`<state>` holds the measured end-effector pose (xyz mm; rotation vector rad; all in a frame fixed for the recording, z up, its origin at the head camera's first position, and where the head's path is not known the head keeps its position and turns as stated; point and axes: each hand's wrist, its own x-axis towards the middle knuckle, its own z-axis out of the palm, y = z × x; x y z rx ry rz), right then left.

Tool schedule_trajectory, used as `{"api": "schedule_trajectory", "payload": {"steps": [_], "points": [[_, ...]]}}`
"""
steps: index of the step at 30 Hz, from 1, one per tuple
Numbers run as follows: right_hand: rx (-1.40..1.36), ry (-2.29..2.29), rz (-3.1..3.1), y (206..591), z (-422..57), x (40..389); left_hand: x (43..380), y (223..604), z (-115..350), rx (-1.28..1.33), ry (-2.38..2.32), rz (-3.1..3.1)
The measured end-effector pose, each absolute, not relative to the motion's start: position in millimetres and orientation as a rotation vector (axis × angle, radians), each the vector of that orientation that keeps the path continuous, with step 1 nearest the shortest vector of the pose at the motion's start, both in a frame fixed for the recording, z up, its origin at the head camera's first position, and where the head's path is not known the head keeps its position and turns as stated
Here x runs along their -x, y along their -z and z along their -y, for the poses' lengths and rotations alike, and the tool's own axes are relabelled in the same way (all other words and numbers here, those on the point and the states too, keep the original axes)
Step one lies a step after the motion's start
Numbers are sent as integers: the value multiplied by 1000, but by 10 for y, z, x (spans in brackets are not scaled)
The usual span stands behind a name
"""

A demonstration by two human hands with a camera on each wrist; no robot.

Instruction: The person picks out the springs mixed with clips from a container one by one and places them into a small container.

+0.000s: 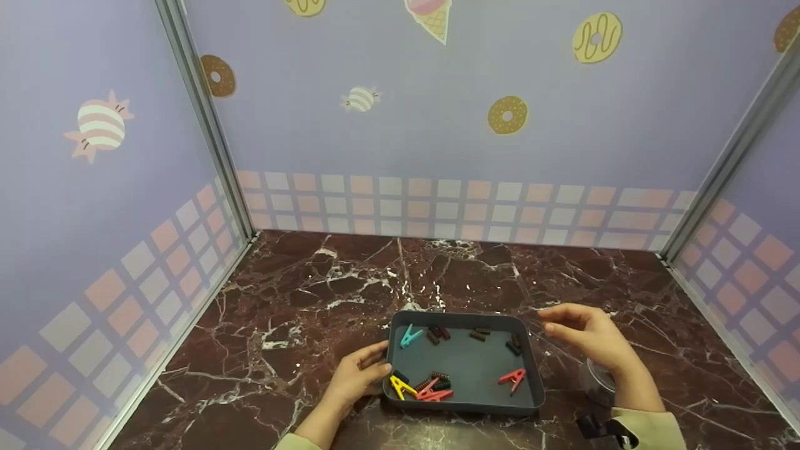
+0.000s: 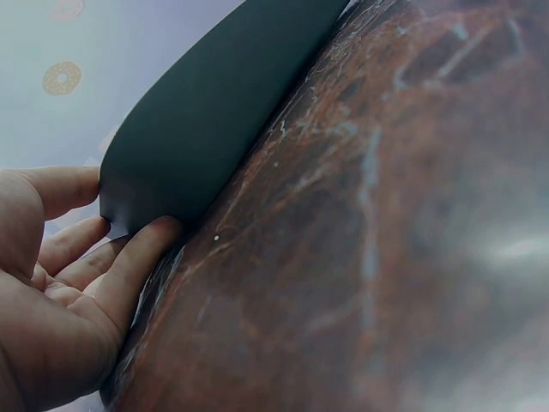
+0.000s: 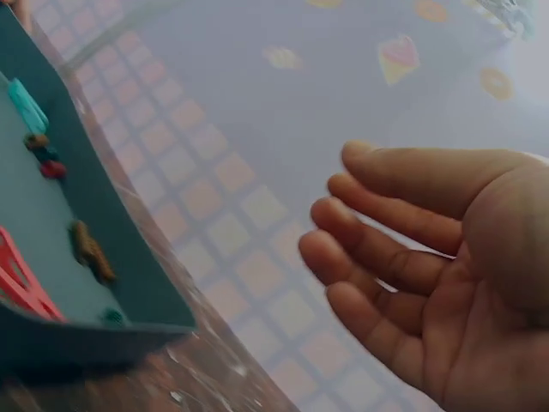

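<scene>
A shallow dark grey tray [image 1: 462,359] stands on the marbled table. My left hand [image 1: 356,378] rests its fingertips against the tray's left wall, its fingers slightly bent; the left wrist view has these fingers [image 2: 141,266] along the outer side. Off the tray's right side, my right hand [image 1: 590,337] hovers with loosely bent fingers and holds nothing. Inside the tray lie a teal clothespin [image 1: 410,336], a yellow clothespin [image 1: 402,387], a red clothespin [image 1: 514,378] and more red at the front left. Small ribbed dark pieces [image 1: 480,334] lie in clusters near the walls.
A round, clear-looking container [image 1: 598,381] stands right of the tray, partly hidden by my right forearm. Patterned panels close off the back wall [image 1: 437,144] and both sides of the table [image 1: 300,312]. A black strap [image 1: 603,430] lies by my right cuff.
</scene>
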<state>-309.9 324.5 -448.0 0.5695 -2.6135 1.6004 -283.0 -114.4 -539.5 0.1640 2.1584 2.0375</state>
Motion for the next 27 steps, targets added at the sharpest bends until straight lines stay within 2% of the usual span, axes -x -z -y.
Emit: {"api": "schedule_trajectory", "payload": {"steps": [5,14,27], "points": [[-670,-1647,2521,4551,-2991,3134,2838,5404,1148,-159,-2048,-2125],[-464,-1735,2384,4740,-2460,3156,2837,5393,1143,-156,-2042,-2135],[-396,-1728,2407,5020,-1923,3064,2842,5400,1134,-136,-2056,-2101]]}}
